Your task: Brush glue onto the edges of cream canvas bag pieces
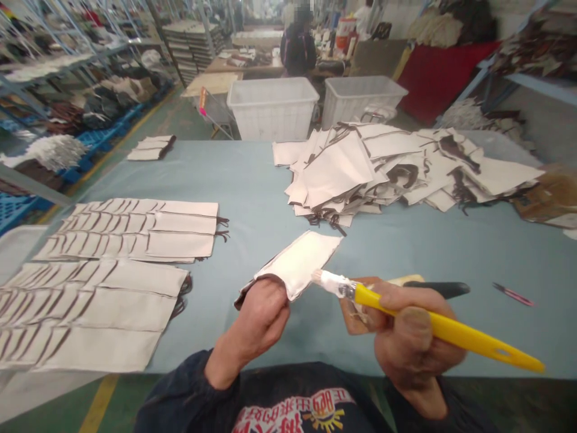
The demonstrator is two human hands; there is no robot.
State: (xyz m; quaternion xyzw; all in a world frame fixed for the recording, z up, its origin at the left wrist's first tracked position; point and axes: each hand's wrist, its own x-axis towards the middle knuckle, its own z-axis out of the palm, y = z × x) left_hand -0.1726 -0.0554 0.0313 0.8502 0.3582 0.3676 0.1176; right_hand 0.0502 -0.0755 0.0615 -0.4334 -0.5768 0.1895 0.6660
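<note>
My left hand (265,313) is closed at the near end of a cream pouch (304,261) with dark edging. Some of its fingers are hidden behind the pouch's edge. A yellow-handled paintbrush (444,328) is gripped in my right hand (415,337). White paste coats its bristles, whose tip meets or hovers just beside the pouch's right edge; I cannot tell which. Partly hidden behind my right hand lies a brown block or container (356,316) with whitish smears. A black-handled tool (444,290) rests beyond that hand.
A big heap of cream pouches (342,165) with dark cords covers the table's far right. Overlapping rows of pouches (180,231) lie at left, with a small stack (151,148) farther back. Pink-handled snips (514,294) lie at right. White bins (273,108) stand past the far edge.
</note>
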